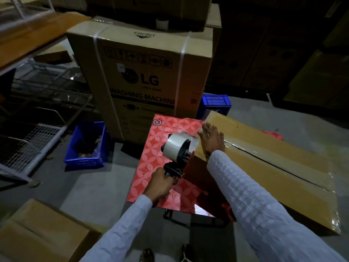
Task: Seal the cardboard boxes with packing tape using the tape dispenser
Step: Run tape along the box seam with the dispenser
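Cardboard fills the near left corner, a plain box (37, 233) lying on the grey floor with no tape that I can make out. Just beyond it my left hand (160, 184) curls tight round the handle of the tape dispenser (177, 150), whose pale roll sits above the red patterned sheet (151, 157) and against the near-left end of the long cardboard box (273, 167). A strip of tape appears to run from the roll onto that end. My right hand (211, 140) lies flat on the box top with fingers straight and spread, holding nothing, pressing down near the corner.

The centre seam of this box shows as a dark open line running off to the right, so I judge the main sealing run is not yet done; glossy tape along the right edges suggests some earlier strips are on. I would say the job is at an early pass on this box, with the near carton left to do.

Farther off stand a blue crate (86, 146) at left, a large washing machine carton (143, 78) behind, and a second blue crate (215, 103).
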`<action>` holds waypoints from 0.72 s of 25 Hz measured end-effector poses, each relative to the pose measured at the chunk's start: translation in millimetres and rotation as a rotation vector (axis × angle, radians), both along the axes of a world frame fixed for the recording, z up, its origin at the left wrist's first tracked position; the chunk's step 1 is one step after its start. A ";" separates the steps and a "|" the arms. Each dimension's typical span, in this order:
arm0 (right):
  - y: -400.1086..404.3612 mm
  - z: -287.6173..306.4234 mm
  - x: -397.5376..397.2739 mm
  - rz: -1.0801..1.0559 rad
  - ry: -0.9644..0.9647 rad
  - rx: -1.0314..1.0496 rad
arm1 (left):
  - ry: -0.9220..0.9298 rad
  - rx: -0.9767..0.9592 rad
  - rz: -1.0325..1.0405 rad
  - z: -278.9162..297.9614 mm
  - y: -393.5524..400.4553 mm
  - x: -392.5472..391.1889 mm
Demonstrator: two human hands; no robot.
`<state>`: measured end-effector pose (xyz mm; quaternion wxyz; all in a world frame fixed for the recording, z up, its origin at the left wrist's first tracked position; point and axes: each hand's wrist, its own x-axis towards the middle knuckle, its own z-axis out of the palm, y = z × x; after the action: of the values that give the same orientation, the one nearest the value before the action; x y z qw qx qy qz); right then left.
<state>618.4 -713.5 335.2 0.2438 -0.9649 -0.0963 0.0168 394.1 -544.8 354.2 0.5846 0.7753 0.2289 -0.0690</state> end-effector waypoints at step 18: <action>-2.9 -4.7 -1.7 0.052 0.041 0.096 | 0.072 0.168 -0.046 -20.2 -0.7 10.7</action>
<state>616.7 -716.4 330.5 0.2911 -0.9487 -0.1170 0.0381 404.8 -545.5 334.0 0.5072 0.8237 0.2367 -0.0907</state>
